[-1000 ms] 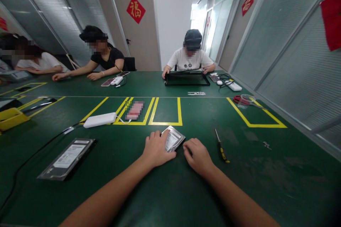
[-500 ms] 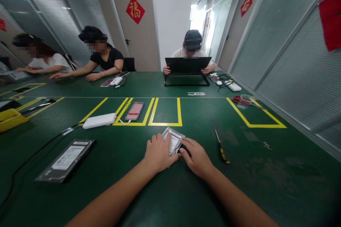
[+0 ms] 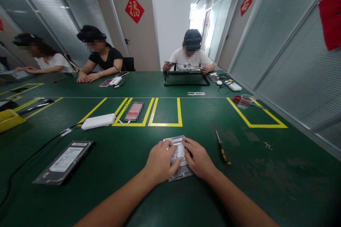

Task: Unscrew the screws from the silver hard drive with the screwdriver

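Between my two hands lies a hard drive with a white printed label, apparently in clear plastic, on the green table. My left hand grips its left side, with fingers bent over the label. From the right, my right hand holds the other edge, its fingertips on the top face. Parts of the drive are hidden under the fingers. A second labelled hard drive in clear plastic rests apart at the left. To the right of my right hand is a screwdriver with a black and yellow handle.
A white power bank, a cable and a phone lie on the left. Red-handled scissors and small metallic pieces are at right. Across the table, a person holds a thin panel above a black frame.
My hands have drawn the hard drive slightly nearer and turned it straighter, showing its lower end. The person opposite has tipped the dark panel flat. Another person's outstretched arm has pulled back.
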Motion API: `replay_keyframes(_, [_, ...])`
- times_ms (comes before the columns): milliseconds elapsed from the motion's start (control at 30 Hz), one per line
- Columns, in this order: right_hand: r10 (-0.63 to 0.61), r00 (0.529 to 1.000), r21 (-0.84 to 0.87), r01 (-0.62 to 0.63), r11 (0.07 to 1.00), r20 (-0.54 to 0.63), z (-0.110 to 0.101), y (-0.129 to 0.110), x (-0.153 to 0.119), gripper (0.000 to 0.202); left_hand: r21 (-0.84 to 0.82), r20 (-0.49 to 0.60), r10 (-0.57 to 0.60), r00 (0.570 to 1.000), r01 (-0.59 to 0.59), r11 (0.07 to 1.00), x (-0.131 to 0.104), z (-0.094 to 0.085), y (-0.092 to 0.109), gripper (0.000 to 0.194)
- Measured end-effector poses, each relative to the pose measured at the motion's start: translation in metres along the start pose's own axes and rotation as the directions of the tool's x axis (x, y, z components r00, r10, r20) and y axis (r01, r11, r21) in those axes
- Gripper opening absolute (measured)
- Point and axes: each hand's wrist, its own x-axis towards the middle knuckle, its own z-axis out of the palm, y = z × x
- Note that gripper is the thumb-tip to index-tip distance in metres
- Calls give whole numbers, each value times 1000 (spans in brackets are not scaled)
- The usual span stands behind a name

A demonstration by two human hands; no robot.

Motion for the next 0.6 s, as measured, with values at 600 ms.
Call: replay_keyframes(600, [150, 969, -275, -201, 940, -198, -55, 28, 9, 22, -253, 195, 472, 860, -421, 871, -5, 7, -28, 93])
